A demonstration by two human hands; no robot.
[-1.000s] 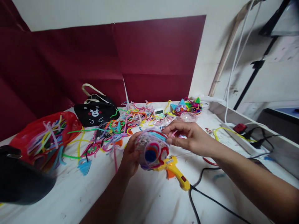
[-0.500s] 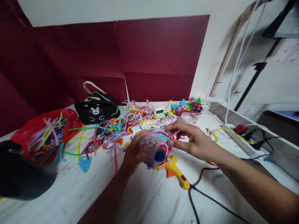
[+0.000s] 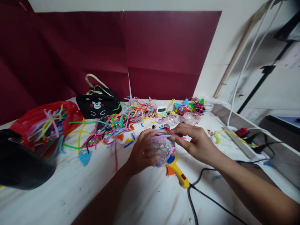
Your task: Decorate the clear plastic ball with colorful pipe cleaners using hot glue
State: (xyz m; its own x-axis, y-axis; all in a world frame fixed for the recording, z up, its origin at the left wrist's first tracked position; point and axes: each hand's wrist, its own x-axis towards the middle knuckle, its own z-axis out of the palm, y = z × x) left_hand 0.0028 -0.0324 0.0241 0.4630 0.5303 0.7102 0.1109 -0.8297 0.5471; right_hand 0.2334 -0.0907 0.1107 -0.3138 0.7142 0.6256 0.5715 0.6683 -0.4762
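A clear plastic ball, partly wrapped in coloured pipe cleaners, is held above the table in front of me. My left hand is wrapped round its left side. Along the top edge, my right hand pinches a lilac pipe cleaner between thumb and fingers. A dark blue round piece shows low on the ball's right side. Just beneath and behind the ball lies a yellow hot glue gun, its nozzle end hidden, with an orange piece beside it.
Loose pipe cleaners lie heaped behind the ball, near a small digital clock. Two decorated balls stand at the back. A red bag, black pouch and black container are left; a power strip and cables right.
The ball has turned, so the blue round piece now sits farther right and shows less. My left hand has shifted slightly right with it. The view has moved a little.
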